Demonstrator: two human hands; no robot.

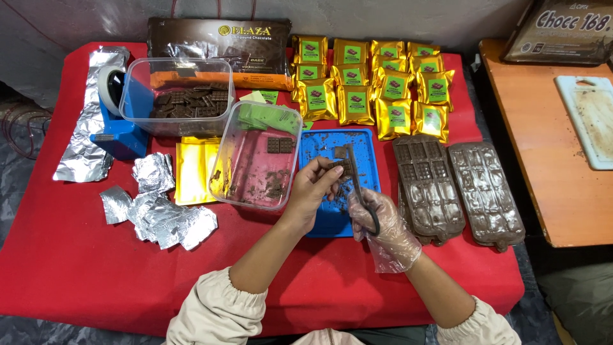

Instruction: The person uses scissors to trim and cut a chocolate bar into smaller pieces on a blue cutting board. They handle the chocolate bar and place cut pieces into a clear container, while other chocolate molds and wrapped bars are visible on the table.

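My bare left hand (313,191) pinches a small chocolate bar (340,153) over a blue tray (367,150) strewn with chocolate crumbs. My right hand (383,220), in a clear plastic glove, grips dark scissors (359,185) whose blades reach up to the bar. Just left of my left hand, a clear plastic tub (255,160) leans tilted, with a few chocolate pieces and smears inside.
Two filled chocolate moulds (460,185) lie right of the tray. Gold packets with green labels (377,86) fill the back. A second tub of chocolate pieces (185,96), a blue tape dispenser (115,121), foil sheets (159,217), a gold pouch (191,169), a large chocolate block pack (220,45) and an orange side table (543,147) surround them.
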